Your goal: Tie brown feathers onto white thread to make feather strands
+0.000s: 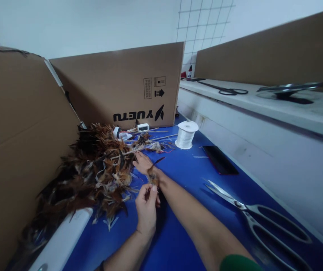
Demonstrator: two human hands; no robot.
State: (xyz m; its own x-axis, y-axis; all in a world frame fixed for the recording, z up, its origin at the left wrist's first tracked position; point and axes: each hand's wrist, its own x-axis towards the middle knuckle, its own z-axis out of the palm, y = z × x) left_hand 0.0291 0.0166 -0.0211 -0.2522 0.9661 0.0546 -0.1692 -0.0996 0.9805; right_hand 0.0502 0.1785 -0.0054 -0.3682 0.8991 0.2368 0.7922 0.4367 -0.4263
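- Left hand (146, 205): grip pinched closed, thumb against fingers, on the base of one small feather tuft.
- Feather tuft (152, 176): brown, fluffy, with one longer dark feather; held upright above the left hand, in front of the right wrist.
- Right hand (143, 162): reaching past the left, palm down at the right edge of the feather heap; cannot tell how far its grip is open or whether it has hold of anything. Green sleeve (239, 262) on this arm.
- Feather heap (93, 175): brown, black and pale, loose, along the left of the worktop (189, 180), which is blue.
- Thin sticks (164, 137): several, lying beyond the right hand.
- Spool (186, 134): white, upright, right of the sticks.
- Dark flat slab (220, 160): lying between spool and scissors.
- Scissors (239, 205): metal, blades slightly parted, right of the right forearm.
- White long object (68, 233): near left, partly under feathers.
- Cardboard panel (93, 86): standing behind, printed "YUETU" upside down.
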